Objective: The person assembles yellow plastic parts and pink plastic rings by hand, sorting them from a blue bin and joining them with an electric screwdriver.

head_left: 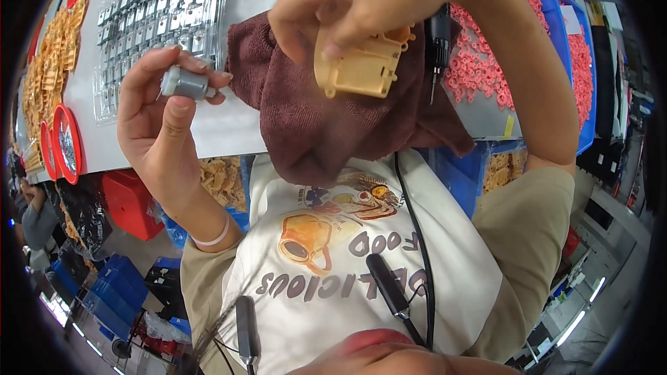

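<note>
Motor [185, 85] in L hand [154, 114], yel. housing [360, 73] in R hand [358, 3]

Pale table [236, 135], rumpled brown cloth [299, 125] draped over near edge, clear tray [104, 107] of metal parts [156, 21] to left, red-rimmed dishes [77, 156] and yellow pieces [55, 62] farther left, loose pink pieces [486, 69] to right

Heaped pink parts [479, 73] and a screwdriver [438, 36] show a workshop.

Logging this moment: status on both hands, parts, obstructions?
Left hand holds silver motor. Right hand grips yellow housing over brown towel. Possible obstruction: black screwdriver, just right of housing.
</note>
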Available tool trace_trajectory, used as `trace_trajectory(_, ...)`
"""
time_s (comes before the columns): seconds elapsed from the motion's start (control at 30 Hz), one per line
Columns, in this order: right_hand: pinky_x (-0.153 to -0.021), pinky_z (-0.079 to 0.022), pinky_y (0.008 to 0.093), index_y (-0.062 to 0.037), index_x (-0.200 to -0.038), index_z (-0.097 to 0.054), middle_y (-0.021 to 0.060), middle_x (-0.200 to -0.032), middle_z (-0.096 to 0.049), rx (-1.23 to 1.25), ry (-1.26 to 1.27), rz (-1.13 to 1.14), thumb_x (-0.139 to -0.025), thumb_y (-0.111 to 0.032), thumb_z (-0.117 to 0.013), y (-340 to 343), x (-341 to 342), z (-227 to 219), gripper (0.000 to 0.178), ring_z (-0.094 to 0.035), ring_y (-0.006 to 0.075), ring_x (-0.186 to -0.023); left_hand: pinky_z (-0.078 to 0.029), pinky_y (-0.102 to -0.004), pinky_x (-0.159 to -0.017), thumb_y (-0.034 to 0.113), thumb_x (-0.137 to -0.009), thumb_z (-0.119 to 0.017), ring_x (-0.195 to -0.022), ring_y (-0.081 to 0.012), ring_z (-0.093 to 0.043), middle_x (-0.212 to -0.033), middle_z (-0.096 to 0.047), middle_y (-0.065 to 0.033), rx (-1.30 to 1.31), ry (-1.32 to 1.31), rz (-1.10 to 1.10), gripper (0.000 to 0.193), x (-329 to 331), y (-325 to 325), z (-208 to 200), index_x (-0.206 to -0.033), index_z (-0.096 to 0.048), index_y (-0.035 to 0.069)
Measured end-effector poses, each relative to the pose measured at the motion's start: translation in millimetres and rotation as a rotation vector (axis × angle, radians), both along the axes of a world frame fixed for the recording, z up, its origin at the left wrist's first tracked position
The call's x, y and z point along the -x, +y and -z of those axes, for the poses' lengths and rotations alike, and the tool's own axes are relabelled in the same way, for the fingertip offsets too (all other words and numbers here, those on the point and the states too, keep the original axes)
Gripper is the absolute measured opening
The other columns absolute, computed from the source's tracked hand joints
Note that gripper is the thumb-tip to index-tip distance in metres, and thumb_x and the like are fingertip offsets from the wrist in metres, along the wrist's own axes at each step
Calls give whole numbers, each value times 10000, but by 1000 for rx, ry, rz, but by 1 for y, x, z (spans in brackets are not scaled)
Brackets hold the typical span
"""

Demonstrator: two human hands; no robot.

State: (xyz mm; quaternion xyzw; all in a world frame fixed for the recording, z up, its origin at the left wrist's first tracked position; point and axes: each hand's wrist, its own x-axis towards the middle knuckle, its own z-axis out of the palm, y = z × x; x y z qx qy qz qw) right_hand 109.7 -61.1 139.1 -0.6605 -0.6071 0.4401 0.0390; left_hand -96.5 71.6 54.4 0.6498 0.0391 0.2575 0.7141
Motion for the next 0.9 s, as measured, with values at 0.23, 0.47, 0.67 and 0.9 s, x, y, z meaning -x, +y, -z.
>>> trace_trajectory(0.23, -699, -466, 326, 15, -910, -603, 116, -901, -632, -552, 28, 143, -752, -136, -659, -27, 5, 31, 226, -592, 231, -830, -516, -314, -746, 72, -830, -638, -845, -252, -640, -962, -616, -178, -38, -147, 5, 366, -29, -13, -3, -1132, -504, -85)
trace_trajectory(0.47, -765, -461, 285, 0, -964, -596, 85, -948, -607, -924, -122, 719, -756, -135, -696, -96, 16, 25, 267, -572, 179, -883, -503, -256, -764, -94, -749, -653, -878, -158, -620, -1002, -645, -109, -500, 48, 108, 305, -69, -61, -12, -1046, -589, -62)
trace_trajectory(0.67, -958, -402, 336, 47, -1082, -554, 162, -1099, -587, -970, 66, 879, -797, 31, -567, -166, 10, 59, 286, -567, 241, -1059, -499, -268, -708, -51, -651, -730, -855, -185, -617, -915, -664, -86, -877, -73, -48, 255, -89, -74, 17, -889, -686, 32)
trace_trajectory(0.9, -864, -442, 272, 26, -1055, -587, 86, -1038, -624, -967, 34, 1140, -808, 32, -589, -199, 3, 80, 247, -574, 145, -979, -458, -313, -790, -13, -670, -726, -920, -228, -597, -941, -672, -70, -1002, -98, -128, 198, -88, -77, 19, -858, -676, 23)
